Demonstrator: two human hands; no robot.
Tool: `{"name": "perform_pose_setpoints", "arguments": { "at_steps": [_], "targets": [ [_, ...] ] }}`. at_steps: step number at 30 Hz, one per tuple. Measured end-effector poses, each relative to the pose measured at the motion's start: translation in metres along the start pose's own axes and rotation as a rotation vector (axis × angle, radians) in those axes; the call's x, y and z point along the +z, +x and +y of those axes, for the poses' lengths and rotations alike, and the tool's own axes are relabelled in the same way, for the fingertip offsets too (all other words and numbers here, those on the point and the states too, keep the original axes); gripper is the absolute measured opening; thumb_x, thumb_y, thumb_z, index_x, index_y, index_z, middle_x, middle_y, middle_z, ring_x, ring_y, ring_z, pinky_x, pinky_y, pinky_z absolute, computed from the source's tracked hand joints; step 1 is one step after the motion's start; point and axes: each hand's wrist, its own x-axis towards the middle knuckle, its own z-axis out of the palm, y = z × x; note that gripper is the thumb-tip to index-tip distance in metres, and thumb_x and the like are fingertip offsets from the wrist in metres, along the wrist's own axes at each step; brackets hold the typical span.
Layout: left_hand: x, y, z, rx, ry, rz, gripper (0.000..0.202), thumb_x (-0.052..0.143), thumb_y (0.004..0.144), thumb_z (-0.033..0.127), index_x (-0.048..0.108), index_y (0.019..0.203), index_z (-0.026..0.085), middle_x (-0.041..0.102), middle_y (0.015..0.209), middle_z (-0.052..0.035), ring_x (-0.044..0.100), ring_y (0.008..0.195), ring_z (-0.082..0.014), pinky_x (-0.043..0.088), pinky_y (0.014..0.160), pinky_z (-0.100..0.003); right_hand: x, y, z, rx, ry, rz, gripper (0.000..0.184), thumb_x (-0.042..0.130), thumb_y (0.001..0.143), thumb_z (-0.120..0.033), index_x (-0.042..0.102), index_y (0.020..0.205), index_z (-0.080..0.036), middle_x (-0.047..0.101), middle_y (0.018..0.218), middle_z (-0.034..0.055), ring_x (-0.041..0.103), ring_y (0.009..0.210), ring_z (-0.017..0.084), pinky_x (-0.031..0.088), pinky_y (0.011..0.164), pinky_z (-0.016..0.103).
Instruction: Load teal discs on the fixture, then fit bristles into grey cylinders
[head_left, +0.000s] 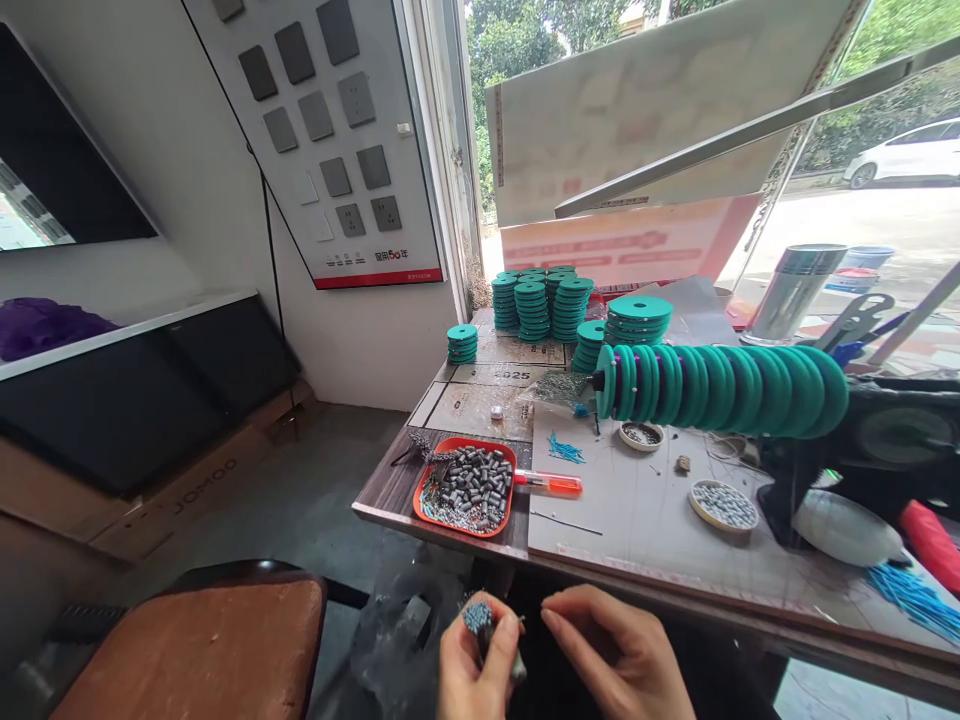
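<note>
My left hand (480, 665) is closed around a bundle of thin rods (478, 617) with blue-grey tips, held upright below the table's front edge. Just to its right, my right hand (622, 650) has thumb and forefinger pressed together. Anything in that pinch is too small to make out. The two hands are apart. Above them on the table, a red tray (457, 527) contains many small dark grey cylinders (480, 480) and finer shiny pieces. An orange-and-clear pen-like tool (551, 484) lies against the tray's right side.
Green discs (720, 388) line a horizontal spindle at right. Stacks of similar discs (532, 310) stand behind. Round dishes hold grey pellets (724, 505) and small dark parts (641, 436). Blue strips (566, 450) lie on the board. A brown-seated chair (202, 650) is at lower left.
</note>
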Motion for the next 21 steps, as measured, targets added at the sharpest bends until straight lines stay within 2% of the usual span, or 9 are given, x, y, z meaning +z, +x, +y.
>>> {"name": "perform_pose_setpoints", "arguments": {
  "at_steps": [2,4,6,7,9,12,14,16,21],
  "targets": [
    [-0.0008,0.0026,-0.0006,0.002,-0.007,0.010,0.063,0.075,0.032,0.061,0.049,0.060,0.011,0.041,0.050,0.0071,0.036,0.046,0.0040,0.019,0.039,-0.008,0.0012,-0.0012,0.0010,-0.230,-0.129,0.116,0.024,0.047,0.081,-0.030,0.064,0.076,-0.013,0.057,0.068,-0.0011,0.049,0.061,-0.010,0.035,0.059,-0.007],
    [-0.0013,0.0039,-0.0008,0.015,-0.018,0.025,0.063,0.075,0.032,0.061,0.049,0.060,0.010,0.041,0.050,0.0072,0.037,0.047,0.0041,0.025,0.042,-0.007,0.0030,-0.0019,0.0007,-0.440,-0.256,0.235,0.016,0.050,0.078,-0.019,0.063,0.070,-0.013,0.053,0.059,-0.0023,0.045,0.056,-0.010,0.032,0.056,-0.004],
    [-0.0015,0.0040,-0.0007,0.014,-0.027,0.031,0.062,0.076,0.032,0.059,0.050,0.061,0.011,0.041,0.049,0.0076,0.037,0.046,0.0042,0.028,0.044,-0.007,0.0047,-0.0021,0.0005,-0.553,-0.327,0.304,0.013,0.052,0.075,-0.014,0.062,0.066,-0.013,0.049,0.054,-0.0026,0.041,0.054,-0.009,0.029,0.055,-0.001],
    [-0.0014,0.0035,-0.0006,0.006,-0.029,0.030,0.062,0.076,0.032,0.059,0.050,0.061,0.011,0.041,0.049,0.0077,0.036,0.045,0.0043,0.027,0.043,-0.008,0.0051,-0.0020,0.0007,-0.563,-0.328,0.296,0.013,0.052,0.075,-0.013,0.062,0.067,-0.013,0.049,0.054,-0.0027,0.041,0.054,-0.009,0.030,0.055,-0.001],
    [-0.0006,0.0019,-0.0003,-0.016,-0.032,0.021,0.062,0.076,0.031,0.059,0.051,0.063,0.011,0.043,0.049,0.0075,0.035,0.044,0.0041,0.026,0.041,-0.009,0.0053,-0.0017,0.0013,-0.466,-0.249,0.198,0.015,0.050,0.078,-0.017,0.063,0.072,-0.014,0.054,0.060,-0.0026,0.045,0.057,-0.009,0.033,0.057,-0.004],
    [0.0020,-0.0012,0.0002,-0.035,-0.047,0.003,0.063,0.076,0.031,0.059,0.051,0.063,0.010,0.043,0.049,0.0077,0.035,0.043,0.0043,0.026,0.042,-0.008,0.0044,-0.0007,0.0006,-0.084,-0.020,-0.026,0.029,0.044,0.082,-0.035,0.065,0.084,-0.014,0.060,0.074,-0.0006,0.051,0.063,-0.010,0.036,0.059,-0.008],
    [0.0038,-0.0028,0.0000,-0.048,-0.053,0.006,0.064,0.076,0.029,0.059,0.052,0.063,0.010,0.041,0.048,0.0083,0.034,0.043,0.0046,0.026,0.042,-0.008,0.0038,0.0003,-0.0014,0.122,0.107,-0.122,0.041,0.045,0.080,-0.047,0.065,0.087,-0.012,0.060,0.077,0.0014,0.050,0.064,-0.009,0.035,0.059,-0.008],
    [0.0049,-0.0036,-0.0008,-0.050,-0.050,0.015,0.066,0.076,0.028,0.060,0.052,0.064,0.010,0.041,0.047,0.0084,0.034,0.042,0.0048,0.026,0.042,-0.008,0.0035,0.0013,-0.0040,0.213,0.174,-0.158,0.049,0.047,0.076,-0.053,0.064,0.087,-0.009,0.059,0.076,0.0029,0.047,0.063,-0.009,0.034,0.058,-0.008],
    [0.0048,-0.0052,-0.0026,-0.029,-0.033,0.066,0.070,0.076,0.027,0.060,0.053,0.070,0.010,0.048,0.050,0.0075,0.038,0.043,0.0036,0.031,0.043,-0.007,0.0050,0.0025,-0.0075,0.265,0.220,-0.160,0.058,0.047,0.073,-0.059,0.061,0.083,-0.004,0.055,0.071,0.0041,0.040,0.061,-0.008,0.032,0.057,-0.005]
  ]
}}
